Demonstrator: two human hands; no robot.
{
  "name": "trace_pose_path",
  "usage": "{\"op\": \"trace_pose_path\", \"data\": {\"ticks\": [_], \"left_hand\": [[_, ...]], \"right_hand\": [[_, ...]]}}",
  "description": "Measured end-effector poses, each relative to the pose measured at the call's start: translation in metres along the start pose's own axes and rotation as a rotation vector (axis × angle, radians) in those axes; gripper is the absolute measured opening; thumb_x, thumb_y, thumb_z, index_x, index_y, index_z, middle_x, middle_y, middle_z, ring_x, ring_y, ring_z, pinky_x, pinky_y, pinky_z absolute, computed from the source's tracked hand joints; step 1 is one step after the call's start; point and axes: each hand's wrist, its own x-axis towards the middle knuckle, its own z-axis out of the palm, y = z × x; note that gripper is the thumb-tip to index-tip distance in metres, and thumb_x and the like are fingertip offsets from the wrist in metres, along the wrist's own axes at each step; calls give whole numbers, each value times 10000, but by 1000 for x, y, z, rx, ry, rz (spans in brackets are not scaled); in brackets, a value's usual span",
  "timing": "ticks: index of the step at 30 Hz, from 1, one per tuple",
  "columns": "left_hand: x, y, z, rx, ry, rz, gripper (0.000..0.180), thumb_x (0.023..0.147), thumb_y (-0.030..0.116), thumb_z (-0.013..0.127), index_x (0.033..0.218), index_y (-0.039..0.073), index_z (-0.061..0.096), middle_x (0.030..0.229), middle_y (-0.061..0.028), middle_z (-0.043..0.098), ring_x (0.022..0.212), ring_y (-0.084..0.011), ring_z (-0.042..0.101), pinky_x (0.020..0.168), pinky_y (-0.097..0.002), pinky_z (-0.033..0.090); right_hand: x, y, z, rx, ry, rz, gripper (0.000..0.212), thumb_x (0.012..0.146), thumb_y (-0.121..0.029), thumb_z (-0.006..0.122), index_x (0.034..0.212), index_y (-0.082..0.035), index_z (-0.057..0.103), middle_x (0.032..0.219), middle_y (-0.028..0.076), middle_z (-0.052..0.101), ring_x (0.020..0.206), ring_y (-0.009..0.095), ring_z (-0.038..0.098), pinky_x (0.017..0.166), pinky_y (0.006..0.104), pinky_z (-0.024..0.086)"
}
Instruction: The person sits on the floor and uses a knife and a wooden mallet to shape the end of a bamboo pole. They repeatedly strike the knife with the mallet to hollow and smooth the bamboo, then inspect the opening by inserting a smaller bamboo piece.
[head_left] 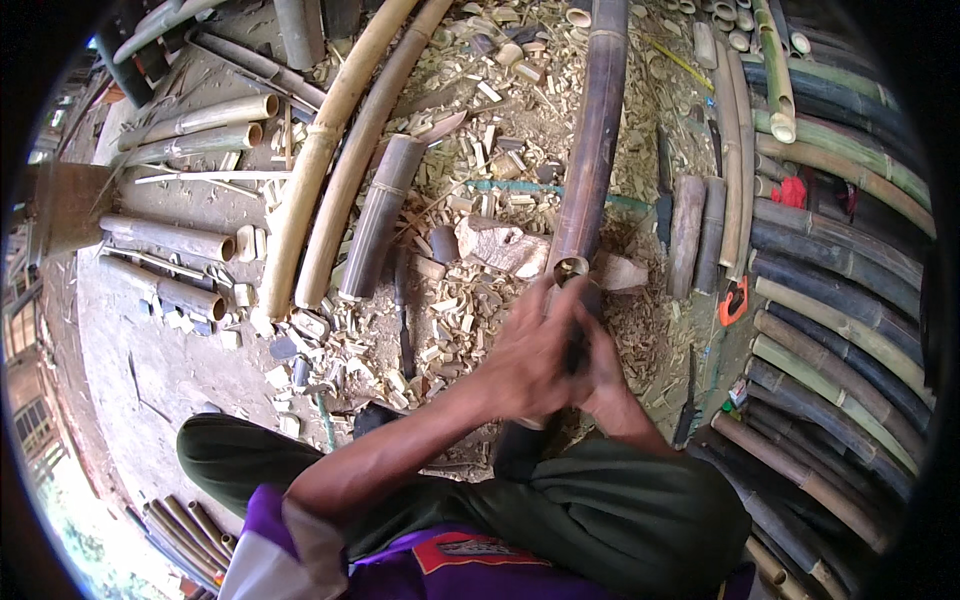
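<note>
A long dark bamboo pole (595, 130) runs from the far edge toward me, its hollow cut end close to my fingers. Beneath that end lies a rough pale wood block (505, 248). My left hand (525, 360) and my right hand (600, 352) meet just short of the pole's end, fingers curled. Something dark shows between them; the fingers cover most of it, so its kind is unclear. To the left, a short grey-brown bamboo length (382, 215) rests among the chips, beside a thin dark tool (404, 325) lying lengthwise.
Wood chips (470, 320) cover the ground around the hands. Two long tan bamboo poles (325, 140) lie to the left. Stacked bamboo lengths (835, 340) fill the right side, near an orange saw handle (735, 302). My folded legs (630, 510) border the near side.
</note>
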Motion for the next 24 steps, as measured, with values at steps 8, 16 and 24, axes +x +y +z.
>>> {"op": "trace_pose_path", "data": {"ticks": [8, 16, 24], "left_hand": [[-47, -13, -27, 740, -117, -241, 372, 851, 160, 702, 1110, -6, 495, 917, -198, 657, 883, -369, 712, 755, -504, 578], [99, 52, -116, 1048, -597, -146, 222, 684, 161, 772, 864, 32, 752, 790, -184, 727, 828, -359, 741, 793, -462, 583], [-23, -33, 10, 289, -251, -606, 434, 762, 211, 818, 1131, 22, 687, 964, -226, 739, 921, -379, 740, 835, -481, 592]], "right_hand": [[9, 5, -27, 44, -250, 88, 387, 1096, -353, 476, 1173, -10, 639, 1034, 132, 734, 851, 254, 720, 755, 390, 603], [22, -10, 2, 599, -257, 154, 346, 1086, -225, 512, 1201, 72, 646, 1096, 197, 737, 966, 321, 735, 950, 426, 609], [25, -53, -31, -267, -158, 261, 308, 1012, -242, 574, 993, 47, 677, 864, 181, 740, 733, 305, 752, 668, 437, 655]]}}
